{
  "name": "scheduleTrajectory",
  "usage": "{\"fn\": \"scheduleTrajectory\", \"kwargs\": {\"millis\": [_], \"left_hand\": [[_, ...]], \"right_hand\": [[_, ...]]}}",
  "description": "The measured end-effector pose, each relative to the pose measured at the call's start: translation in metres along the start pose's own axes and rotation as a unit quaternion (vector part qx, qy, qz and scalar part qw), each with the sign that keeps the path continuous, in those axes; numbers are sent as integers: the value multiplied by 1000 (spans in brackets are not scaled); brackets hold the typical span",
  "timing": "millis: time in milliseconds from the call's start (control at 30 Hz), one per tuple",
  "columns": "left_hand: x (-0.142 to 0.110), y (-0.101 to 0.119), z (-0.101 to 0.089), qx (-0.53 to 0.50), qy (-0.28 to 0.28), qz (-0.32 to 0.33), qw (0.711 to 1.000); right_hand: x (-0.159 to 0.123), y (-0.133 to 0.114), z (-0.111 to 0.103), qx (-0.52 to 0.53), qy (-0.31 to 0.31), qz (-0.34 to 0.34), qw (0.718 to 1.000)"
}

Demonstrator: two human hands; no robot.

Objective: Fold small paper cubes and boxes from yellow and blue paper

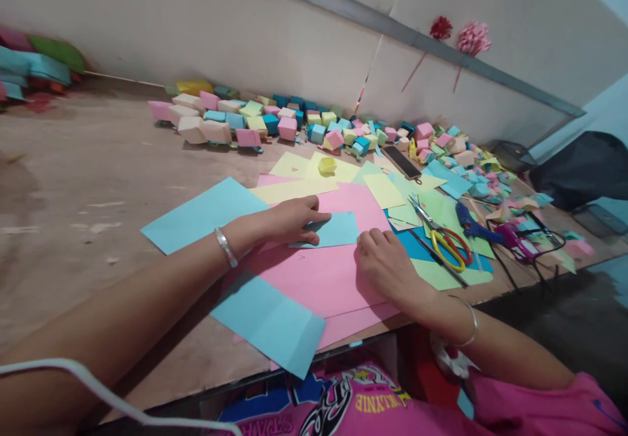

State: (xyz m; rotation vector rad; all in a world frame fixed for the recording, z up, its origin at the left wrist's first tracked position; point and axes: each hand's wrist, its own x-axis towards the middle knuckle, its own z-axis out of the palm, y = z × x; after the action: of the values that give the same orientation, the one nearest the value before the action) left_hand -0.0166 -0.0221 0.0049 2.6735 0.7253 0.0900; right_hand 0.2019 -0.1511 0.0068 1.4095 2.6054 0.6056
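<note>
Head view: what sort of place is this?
Likely an indoor craft workspace, though whether home or workshop is unclear: a table with coloured paper spread out, scissors, and rows of small folded paper shapes along the wall.

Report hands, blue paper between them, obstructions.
Left hand on small blue paper. Right hand close by its edge. Pink paper beneath. Scissors off right, not blocking.

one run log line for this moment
left hand: on small light-blue paper | right hand: curled beside it, over pink sheet | scissors: right of right hand
</note>
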Motion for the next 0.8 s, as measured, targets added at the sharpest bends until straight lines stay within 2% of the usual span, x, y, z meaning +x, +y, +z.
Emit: {"fn": "scheduleTrajectory", "kwargs": {"millis": [100,300,633,800], "left_hand": [[0,-2,-2,5,-23,2,1000],[2,-10,5,4,-16,5,1000],[3,-2,0,1,-30,-14,999],[2,-1,1,-43,-7,-35,998]], "right_hand": [[9,-7,-4,13,24,-35,999],[26,-28,5,71,31,-83,994],[46,-39,-3,103,34,-143,984],[62,-45,-3,139,38,-162,976]]}}
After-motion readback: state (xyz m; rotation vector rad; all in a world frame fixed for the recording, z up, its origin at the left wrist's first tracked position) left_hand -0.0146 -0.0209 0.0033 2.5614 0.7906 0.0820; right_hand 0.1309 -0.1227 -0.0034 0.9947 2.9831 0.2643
